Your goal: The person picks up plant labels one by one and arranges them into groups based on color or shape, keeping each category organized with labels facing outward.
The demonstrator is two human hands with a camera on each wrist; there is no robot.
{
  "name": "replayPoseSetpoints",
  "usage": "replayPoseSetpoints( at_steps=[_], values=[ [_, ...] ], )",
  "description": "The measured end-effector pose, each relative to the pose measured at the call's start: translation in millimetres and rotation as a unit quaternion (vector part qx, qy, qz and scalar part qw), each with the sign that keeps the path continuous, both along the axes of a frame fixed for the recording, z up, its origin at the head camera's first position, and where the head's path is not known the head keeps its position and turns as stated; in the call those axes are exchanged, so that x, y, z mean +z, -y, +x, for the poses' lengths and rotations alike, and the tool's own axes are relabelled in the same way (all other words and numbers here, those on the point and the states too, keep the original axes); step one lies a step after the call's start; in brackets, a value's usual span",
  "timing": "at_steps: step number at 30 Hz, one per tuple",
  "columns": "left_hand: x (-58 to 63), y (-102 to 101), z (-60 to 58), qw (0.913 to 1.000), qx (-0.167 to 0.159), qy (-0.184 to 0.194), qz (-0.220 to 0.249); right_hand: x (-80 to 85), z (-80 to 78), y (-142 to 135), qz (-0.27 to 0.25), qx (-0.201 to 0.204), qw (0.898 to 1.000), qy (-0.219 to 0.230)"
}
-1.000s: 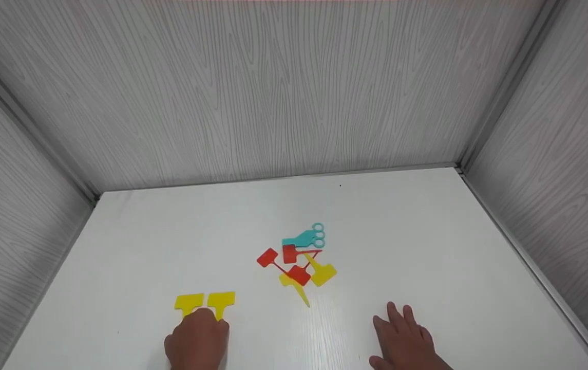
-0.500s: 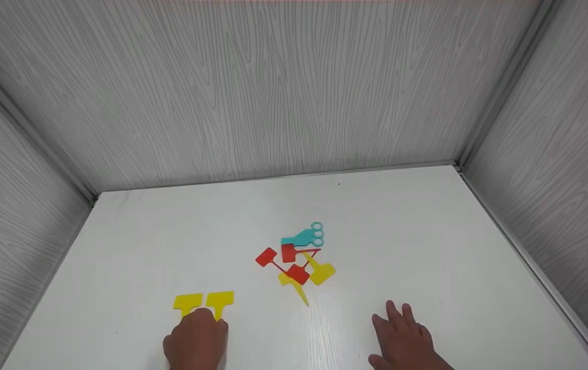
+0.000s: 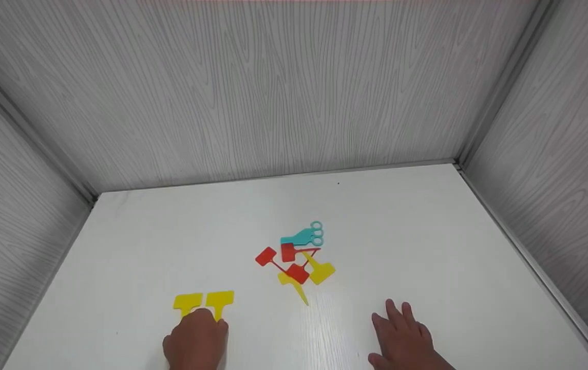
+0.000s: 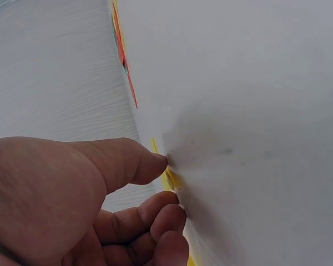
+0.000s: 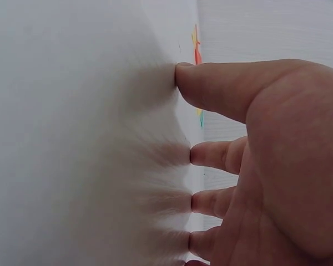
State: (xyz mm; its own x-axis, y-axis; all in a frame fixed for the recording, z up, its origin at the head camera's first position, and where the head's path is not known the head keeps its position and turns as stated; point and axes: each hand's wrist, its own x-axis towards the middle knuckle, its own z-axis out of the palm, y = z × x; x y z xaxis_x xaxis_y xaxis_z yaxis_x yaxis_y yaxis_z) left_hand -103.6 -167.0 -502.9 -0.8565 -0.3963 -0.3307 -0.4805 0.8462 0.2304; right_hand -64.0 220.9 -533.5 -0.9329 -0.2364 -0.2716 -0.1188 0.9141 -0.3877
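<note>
At centre, a red-yellow-teal tag cluster (image 3: 299,273).
Left hand (image 3: 196,340) curls round a yellow tag (image 3: 220,298); right hand (image 3: 404,338), spread, grips nothing.

Back panel (image 3: 273,92): gray wood grain, rising behind the white table (image 3: 401,226).
Side panels (image 3: 555,154): matching grain, flanking both ends.
Speck (image 3: 338,183): dark, near the table's back edge.

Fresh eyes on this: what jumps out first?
Probably the overlapping cluster mid-picture on the white table: three red tags, two yellow ones and a teal piece at its far side. Next, a pair of yellow tags side by side at near left, the left hand at their stems. The right hand rests fingertips on the table at near right.
</note>
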Motion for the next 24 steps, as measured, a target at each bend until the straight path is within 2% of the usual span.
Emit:
replayPoseSetpoints(
  at_steps=[5,12,18,24],
  values=[
    [1.9,0,0.6,0.9999,-0.009,0.002,-0.008,0.6,-0.6,-1,-0.002,0.002,1.0,0.006],
    [6.7,-10,-0.4,0.9996,-0.021,-0.014,-0.01,0.8,-1.3,-2,-0.012,0.005,1.0,0.008],
    [9.4,-34,-5.8,0.9992,-0.037,-0.009,-0.014,0.4,-2.0,-3,-0.015,-0.002,1.0,0.022],
    [8.8,-71,-13.2,0.9978,-0.054,-0.039,-0.008,-1.6,-5.2,-2,0.0,-0.007,1.0,0.011]
  ],
)
